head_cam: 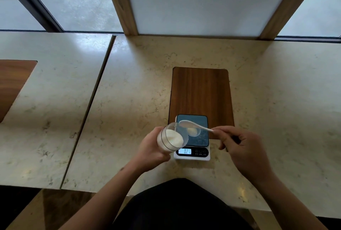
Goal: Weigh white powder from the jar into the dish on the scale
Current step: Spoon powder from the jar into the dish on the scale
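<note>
My left hand [150, 146] grips a clear jar [172, 138] of white powder, tilted with its mouth toward the scale. My right hand [239, 148] pinches the handle of a white spoon [191, 125], whose bowl hovers by the jar's rim, over the scale. The small scale [201, 153] has a dark platform and a lit display. On the platform sits a clear dish [193, 131] holding a little white powder, partly hidden behind the spoon and jar.
The scale rests half on a wooden inlay [201, 89] set into the marble table [129, 91]. A seam [92, 104] divides this table from another on the left. A white panel with wooden frame [199, 4] stands behind.
</note>
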